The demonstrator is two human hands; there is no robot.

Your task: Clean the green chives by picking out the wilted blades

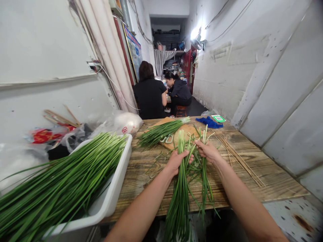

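My left hand is closed round a thick bunch of garlic chives, pale stem ends up and green leaves hanging past the table's front edge. To its right, my right hand grips a thinner bunch of garlic chives, its fingertips close to the left bunch. Loose chive scraps lie on the table under both hands. Behind them, a bundle of chives rests on a wooden board, beside scissors that show only by their pale handles.
A white tub heaped with long chives stands at the left, plastic bags behind it. Thin wooden sticks lie on the wooden table's right side. A blue cloth and a green code card sit at the back. Two people sit beyond the table.
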